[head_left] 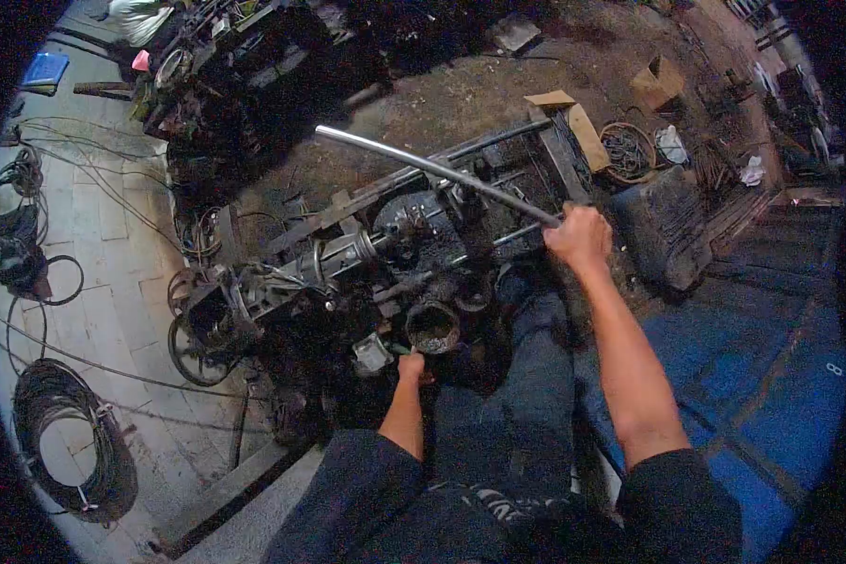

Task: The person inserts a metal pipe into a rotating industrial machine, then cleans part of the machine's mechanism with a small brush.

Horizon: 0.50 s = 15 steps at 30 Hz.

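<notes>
My right hand is wrapped round the near end of a long, straight metal rod. Its bright far end points up and left, and the rod crosses above a greasy, dark machine. My left hand is closed low at the machine's near side, with a short greenish piece like a handle just above the fingers; what the fingers hold is mostly hidden. Close by it are a round, dirty cup with bits in it and a small pale box.
Coiled black cable lies on the pale tiled floor at left, with loose wires above it. At right are a basket of metal pieces, a cardboard box, a dark block and a blue surface. More dark machinery stands behind.
</notes>
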Tool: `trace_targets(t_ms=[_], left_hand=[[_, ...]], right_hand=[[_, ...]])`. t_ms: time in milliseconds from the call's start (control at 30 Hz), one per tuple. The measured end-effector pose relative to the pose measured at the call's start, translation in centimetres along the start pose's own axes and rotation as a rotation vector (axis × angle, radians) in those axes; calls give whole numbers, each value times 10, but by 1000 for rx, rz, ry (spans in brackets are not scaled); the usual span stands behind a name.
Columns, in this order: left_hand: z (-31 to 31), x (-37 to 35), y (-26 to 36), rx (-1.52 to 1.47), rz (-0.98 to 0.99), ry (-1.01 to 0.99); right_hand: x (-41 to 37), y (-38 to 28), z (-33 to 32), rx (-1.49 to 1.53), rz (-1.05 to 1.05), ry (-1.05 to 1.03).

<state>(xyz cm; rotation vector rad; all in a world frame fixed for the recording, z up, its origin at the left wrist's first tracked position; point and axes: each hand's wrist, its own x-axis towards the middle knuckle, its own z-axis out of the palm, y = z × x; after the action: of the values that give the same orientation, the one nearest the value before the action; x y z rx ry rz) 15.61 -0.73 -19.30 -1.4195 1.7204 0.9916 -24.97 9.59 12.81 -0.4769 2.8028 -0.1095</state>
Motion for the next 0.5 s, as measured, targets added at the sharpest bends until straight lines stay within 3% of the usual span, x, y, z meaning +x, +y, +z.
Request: trace_targets(t_ms=[167,233,300,333,367,400,433,467,500], left_hand=[[-39,-38,-5,79,42,-40],[-59,-37,-12,-85,311,-269],[-176,-159,108,-169,622,-69],[-198,-144,131,-243,832,218],[-249,-189,188,-420,887,332],[-283,-188,226,-223,914,744],[-313,-187,261,-170,1012,976],[-344,-176,290,72,1182,1197],[-367,-163,316,258,1308,1267]], right_hand=[[-1,4,4,2,-12,3],[-3,3,7,27,40,47],[-3,3,1,35,27,45],[-5,1,0,33,10,29],[-6,-1,-2,43,4,34],[-9,-1,-3,46,24,27],[-9,-1,-6,45,43,22],[-9,1,-4,45,38,32],[-8,2,-1,28,49,24]])
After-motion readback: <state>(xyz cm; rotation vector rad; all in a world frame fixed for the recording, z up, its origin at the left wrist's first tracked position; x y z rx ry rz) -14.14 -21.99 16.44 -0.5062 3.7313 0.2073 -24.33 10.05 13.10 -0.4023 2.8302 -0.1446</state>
